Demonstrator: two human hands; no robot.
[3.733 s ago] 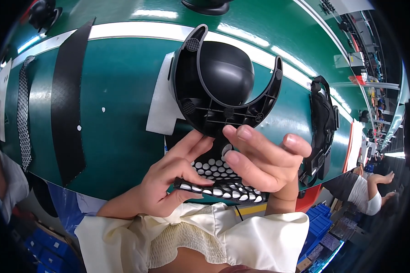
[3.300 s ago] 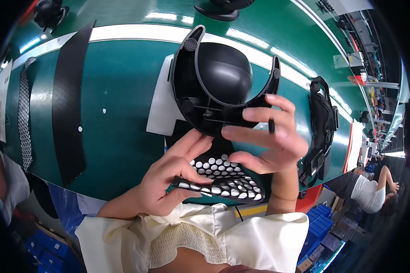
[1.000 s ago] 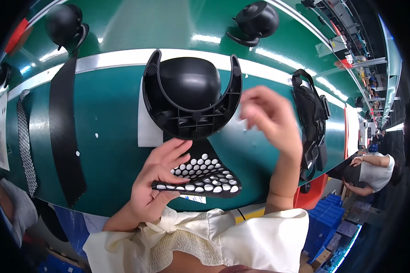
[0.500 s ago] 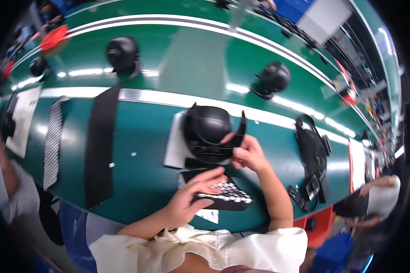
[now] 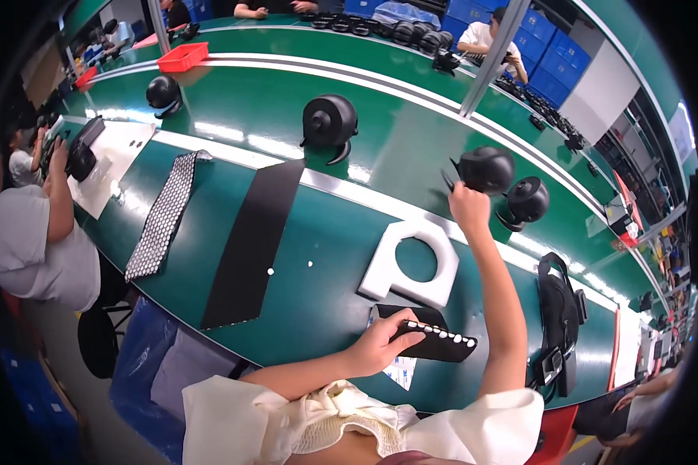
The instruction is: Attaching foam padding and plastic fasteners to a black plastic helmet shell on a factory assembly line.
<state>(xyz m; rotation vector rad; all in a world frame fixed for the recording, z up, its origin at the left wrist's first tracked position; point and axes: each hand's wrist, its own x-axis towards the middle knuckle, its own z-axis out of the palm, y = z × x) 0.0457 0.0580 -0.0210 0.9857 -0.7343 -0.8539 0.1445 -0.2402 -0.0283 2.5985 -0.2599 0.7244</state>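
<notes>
My left hand (image 5: 385, 343) is closed on a folded black strip (image 5: 440, 346) with white round dots along its edge, just above the table's near side. My right hand (image 5: 471, 209) reaches out over the green belt. Its fingers are wrapped around part of a round black device (image 5: 486, 169) with a curved prong. Exactly which part they grip is hidden. Between my hands and the belt lies a white foam holder (image 5: 440, 289) with a round hole, nothing in it. Under the strip is a white paper piece (image 5: 401, 373) with blue print.
Other round black devices (image 5: 329, 124) stand on the belt (image 5: 248, 97), one (image 5: 528, 198) close by my right hand. A long black sheet (image 5: 252, 248) and a white-dotted strip (image 5: 163, 217) lie to the left. A black strap bundle (image 5: 558, 325) lies right. A co-worker (image 5: 39, 240) sits left.
My right hand has lifted the round black device off the white foam holder and carried it forward and right to the belt. My left hand keeps the dotted strip. The view has shifted.
</notes>
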